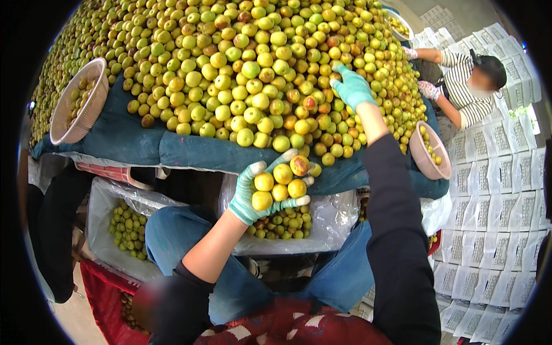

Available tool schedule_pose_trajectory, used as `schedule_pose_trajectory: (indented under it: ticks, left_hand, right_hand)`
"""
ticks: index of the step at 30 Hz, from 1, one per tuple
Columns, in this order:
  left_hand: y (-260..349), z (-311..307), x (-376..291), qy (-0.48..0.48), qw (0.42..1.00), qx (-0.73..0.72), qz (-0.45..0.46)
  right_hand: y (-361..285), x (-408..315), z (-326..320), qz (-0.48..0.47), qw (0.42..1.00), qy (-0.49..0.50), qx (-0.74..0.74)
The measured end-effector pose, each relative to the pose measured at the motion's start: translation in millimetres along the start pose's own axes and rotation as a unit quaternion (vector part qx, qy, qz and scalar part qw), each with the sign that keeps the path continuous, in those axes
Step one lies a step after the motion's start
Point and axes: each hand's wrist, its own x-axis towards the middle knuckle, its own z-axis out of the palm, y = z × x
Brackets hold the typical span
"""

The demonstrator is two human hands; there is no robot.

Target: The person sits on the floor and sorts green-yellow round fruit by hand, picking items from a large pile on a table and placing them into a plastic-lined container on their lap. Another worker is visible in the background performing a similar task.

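Note:
Several yellow-green round fruits, jujube-like, [279, 192] rest in the upturned palm of my left hand [258, 194], which wears a teal knit glove with whitish fingertips. That hand is just in front of the table's padded blue edge, above a plastic-lined crate of the same fruit [280, 224]. My right hand [353, 88], in a similar glove, reaches over the large heap of fruit [233, 86], fingers spread and pointing left at its surface. Its palm side is hidden, so any fruit beneath it cannot be made out.
A pink plastic basket [97, 101] holds fruit at the left, another [416, 151] at the right. A lined crate [99, 233] stands at lower left beside red cloth [95, 297]. A co-worker in a striped top [468, 86] works at the heap's right side, near stacked wrapped cartons [487, 211].

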Motion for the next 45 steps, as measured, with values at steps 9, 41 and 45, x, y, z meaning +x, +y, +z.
schedule_pose_trajectory:
  ticks: [9,41,45]
  left_hand:
    - [5.4,-0.3,-4.8,0.012,0.997,-0.077,0.013]
    - [5.8,0.1,-5.5,0.003,0.997,-0.073,0.009]
    - [1.0,5.8,-4.6,0.028,0.997,-0.074,0.008]
  right_hand:
    - [-17.1,26.0,21.8,-0.011,0.996,-0.088,-0.023]
    - [-36.4,-199.0,-7.6,-0.063,0.878,-0.065,0.470]
    - [-50.6,-204.1,-8.1,-0.264,0.917,0.016,0.298]
